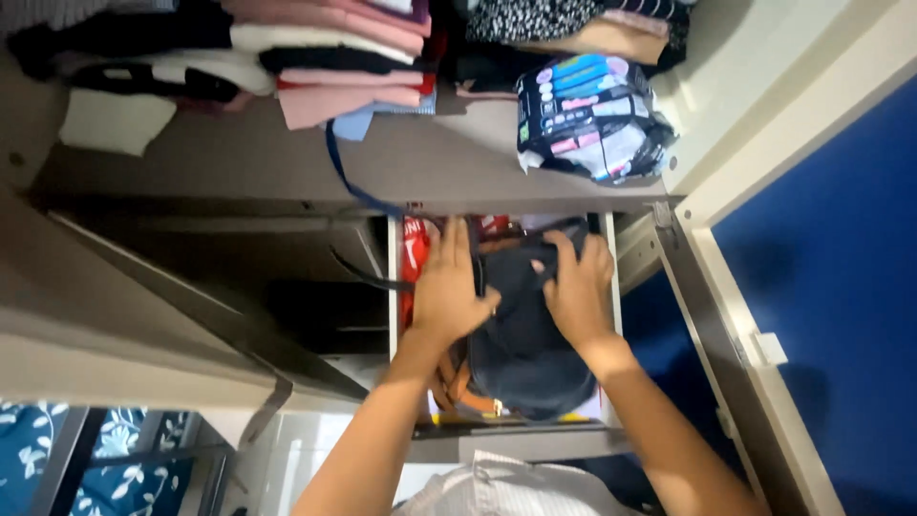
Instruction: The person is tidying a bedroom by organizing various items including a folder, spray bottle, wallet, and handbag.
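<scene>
A dark navy bag lies in an open white drawer of a wardrobe. My left hand rests flat on the bag's left side, fingers pointing into the drawer. On the bag's upper right part my right hand has its fingers curled around a fold of the fabric. Red items and a brown strap show beside and under the bag.
A shelf above the drawer holds stacked folded clothes in pink, white and black, plus a plastic packet. A blue strap hangs over the shelf edge. A blue wall stands at right, with floral fabric at lower left.
</scene>
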